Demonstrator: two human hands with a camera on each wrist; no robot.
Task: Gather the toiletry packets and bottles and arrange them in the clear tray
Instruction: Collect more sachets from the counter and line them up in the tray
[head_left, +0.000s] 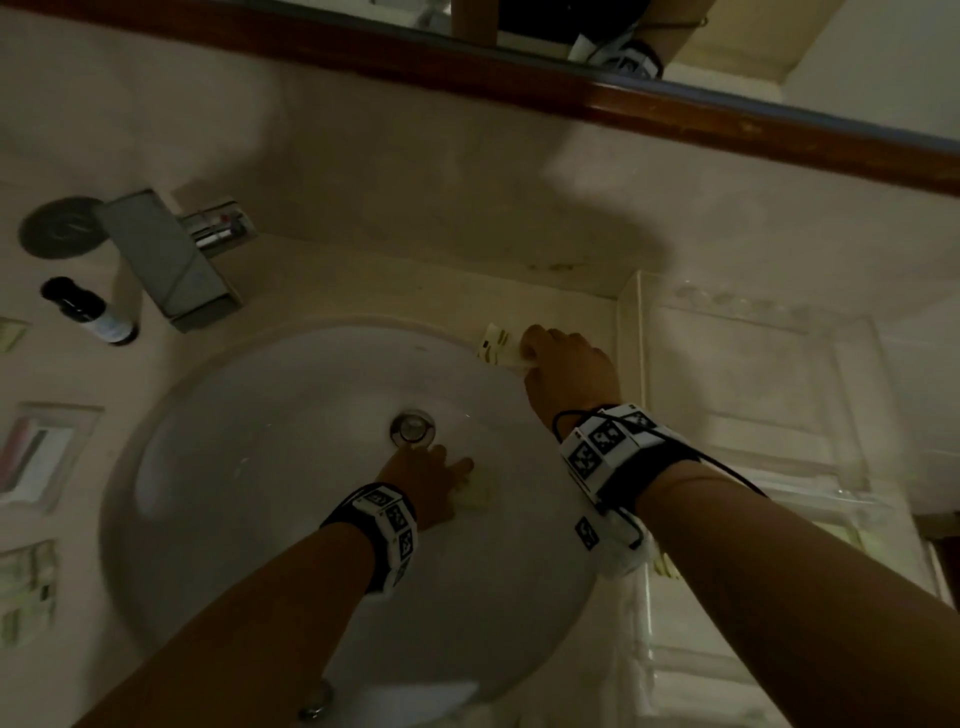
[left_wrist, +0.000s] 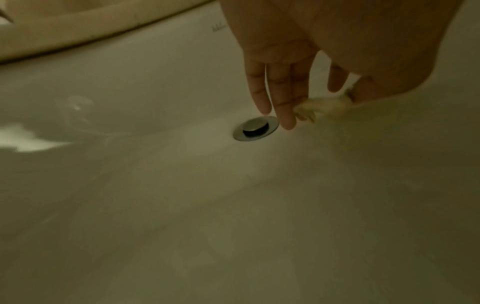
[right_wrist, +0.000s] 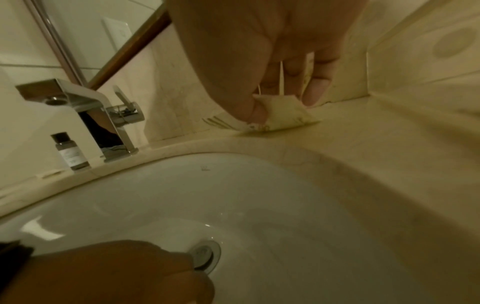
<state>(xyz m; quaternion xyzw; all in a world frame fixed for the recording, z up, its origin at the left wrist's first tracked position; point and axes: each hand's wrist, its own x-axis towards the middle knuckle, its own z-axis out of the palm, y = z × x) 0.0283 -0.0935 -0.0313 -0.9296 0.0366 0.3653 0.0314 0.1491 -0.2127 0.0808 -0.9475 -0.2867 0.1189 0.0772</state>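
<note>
My left hand (head_left: 441, 470) reaches into the white sink basin (head_left: 249, 467) beside the drain (head_left: 413, 427). In the left wrist view this left hand (left_wrist: 324, 98) pinches a small pale packet (left_wrist: 317, 108) between thumb and fingers, low against the basin wall. My right hand (head_left: 535, 351) is at the counter's back right, where its thumb and fingers pinch a cream printed packet (head_left: 497, 344), seen up close as the right hand (right_wrist: 280, 102) on the packet (right_wrist: 285, 114). The clear tray (head_left: 852, 395) stands just right of that hand. A dark bottle (head_left: 91, 312) stands left of the faucet.
The chrome faucet (head_left: 166, 260) overhangs the basin's far left. More packets lie on the counter at the left edge (head_left: 41, 452), (head_left: 26, 587). A wood-framed mirror (head_left: 675, 104) runs along the back wall. The bottle (right_wrist: 70, 152) also shows in the right wrist view.
</note>
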